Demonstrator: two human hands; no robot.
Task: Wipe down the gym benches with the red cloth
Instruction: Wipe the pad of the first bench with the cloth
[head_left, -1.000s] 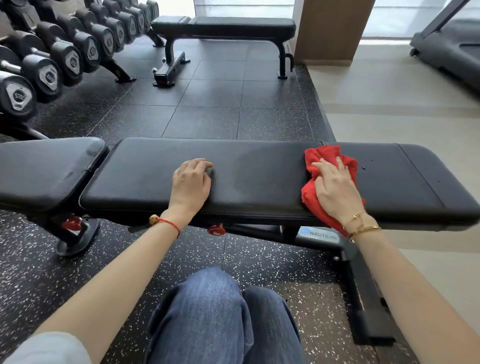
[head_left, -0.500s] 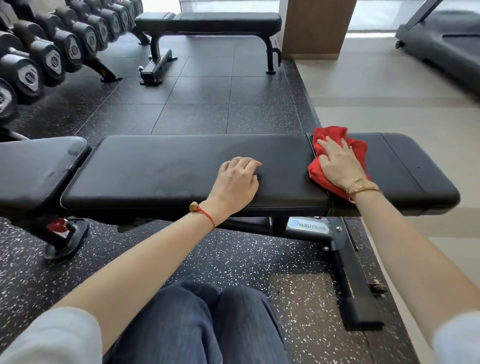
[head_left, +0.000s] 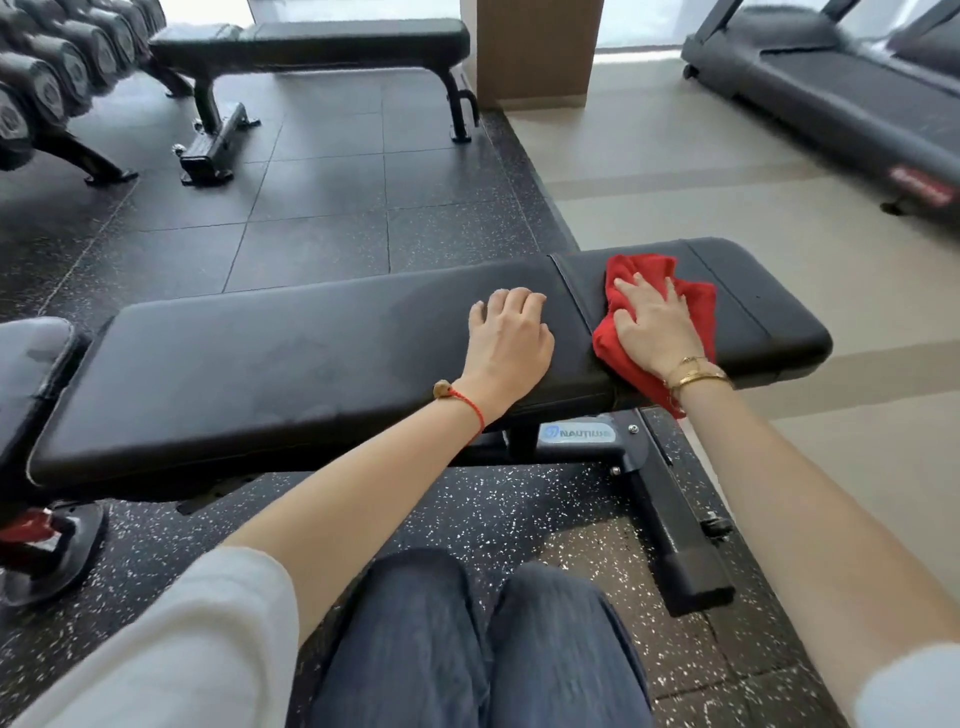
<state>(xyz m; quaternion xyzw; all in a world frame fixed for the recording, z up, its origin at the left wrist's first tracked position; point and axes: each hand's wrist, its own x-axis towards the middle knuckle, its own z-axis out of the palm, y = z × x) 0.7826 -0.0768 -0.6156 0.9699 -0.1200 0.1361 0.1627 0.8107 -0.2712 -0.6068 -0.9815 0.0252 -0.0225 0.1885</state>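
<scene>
A long black padded gym bench stretches across the view in front of my knees. On its right end pad lies the crumpled red cloth. My right hand lies flat on the cloth with fingers spread, pressing it to the pad. My left hand rests on the main pad just left of the seam, fingers loosely bent with the tips on the vinyl. A second black bench stands further back on the rubber floor.
A dumbbell rack lines the far left. A wooden pillar rises behind the second bench. A treadmill stands at the far right on the beige floor. The near bench's metal foot juts toward me beside my right knee.
Both hands have moved rightward along the bench; the cloth now sits on the right end pad past the seam. My view has turned to the right, bringing the treadmill in.
</scene>
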